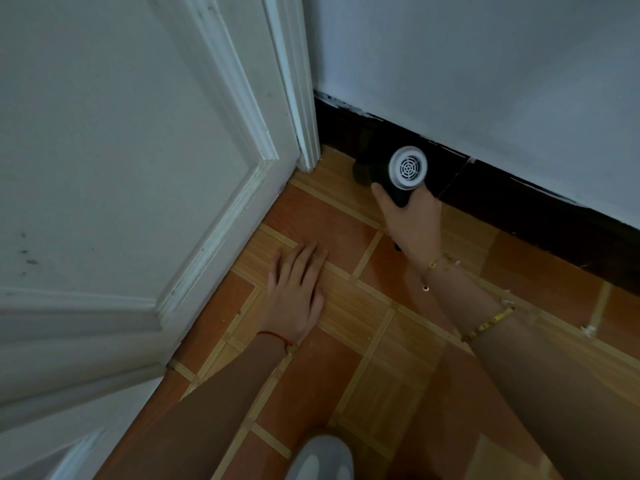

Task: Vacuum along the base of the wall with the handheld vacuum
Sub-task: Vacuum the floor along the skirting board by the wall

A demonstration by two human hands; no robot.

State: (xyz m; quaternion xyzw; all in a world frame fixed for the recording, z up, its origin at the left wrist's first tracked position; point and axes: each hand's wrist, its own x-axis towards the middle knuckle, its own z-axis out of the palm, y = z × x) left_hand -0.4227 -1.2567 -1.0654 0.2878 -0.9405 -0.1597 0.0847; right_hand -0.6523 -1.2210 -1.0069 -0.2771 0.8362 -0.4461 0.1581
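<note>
The handheld vacuum (408, 168) is dark with a round white grille at its rear end, which faces me. Its front end points at the black baseboard (519, 202) near the corner by the door frame. My right hand (412, 220) is wrapped around its handle from below, with bracelets on that wrist. My left hand (298, 292) lies flat on the floor tiles with fingers together, holding nothing. The nozzle tip is dark against the baseboard and hard to make out.
A white panelled door (121, 202) and its frame (298, 98) fill the left. A white wall (485, 64) rises above the baseboard. The floor (381, 341) has orange and wood-pattern tiles. A grey shoe (318, 459) shows at the bottom edge.
</note>
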